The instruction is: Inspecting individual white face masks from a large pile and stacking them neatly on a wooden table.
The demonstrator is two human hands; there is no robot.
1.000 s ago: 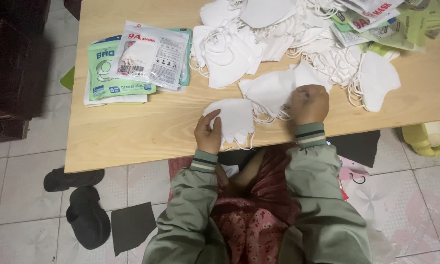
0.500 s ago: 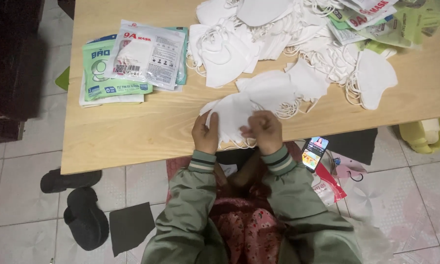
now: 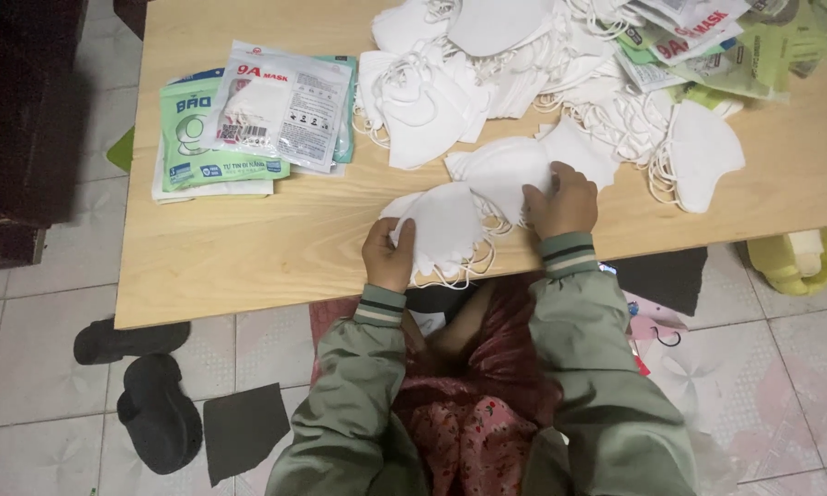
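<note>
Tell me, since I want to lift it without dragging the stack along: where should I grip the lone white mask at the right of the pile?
Grip the lone white mask by its bare right-hand edge, coming from the right; its ear loops tangle into the pile on its left.

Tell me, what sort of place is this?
Probably a home set up for packing work: white face masks heaped on a wooden table, sealed packets, and slippers on the tiled floor.
</note>
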